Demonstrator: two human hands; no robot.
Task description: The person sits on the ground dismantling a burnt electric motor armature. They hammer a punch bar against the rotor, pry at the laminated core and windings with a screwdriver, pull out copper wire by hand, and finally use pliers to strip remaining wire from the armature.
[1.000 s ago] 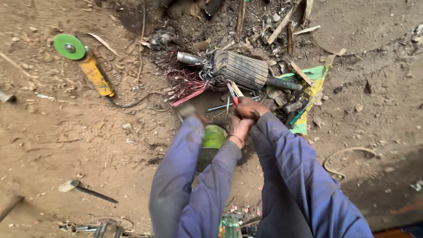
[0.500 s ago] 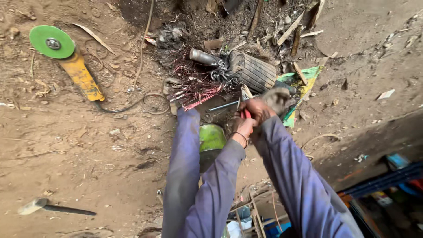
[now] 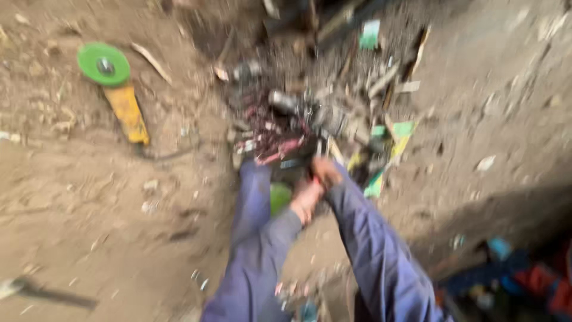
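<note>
Wire bundle, dirt ground, scattered scrap

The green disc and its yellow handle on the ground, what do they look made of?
The green disc looks like matte abrasive or plastic with a grey metal hub; blur leaves that open. The yellow handle seems to be dusty, dull moulded plastic.

Motion blur is smearing the scrap pile; both hands are merging there, their grip and any tool staying unreadable.
</note>
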